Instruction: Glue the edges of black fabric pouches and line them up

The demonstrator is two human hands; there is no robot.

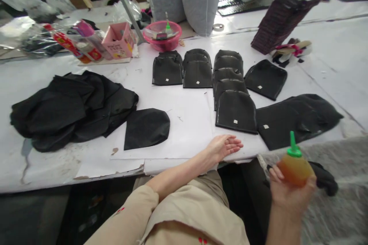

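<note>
My right hand (287,193) is closed around an orange squeeze bottle with a green nozzle (294,164), held upright off the table's front right edge. My left hand (225,146) rests open on the table edge, fingers stretched and holding nothing, just below a row of black rounded fabric pieces (235,111) that each carry a small white tag. One untagged black piece (146,127) lies alone on white paper to the left of that hand.
A heap of black fabric pieces (71,107) lies at the left. A pink basin (162,36), a pink box (119,40), two grey stuffed bags (185,0) and a dark stack (277,21) stand at the back. Clear plastic (339,183) covers the right edge.
</note>
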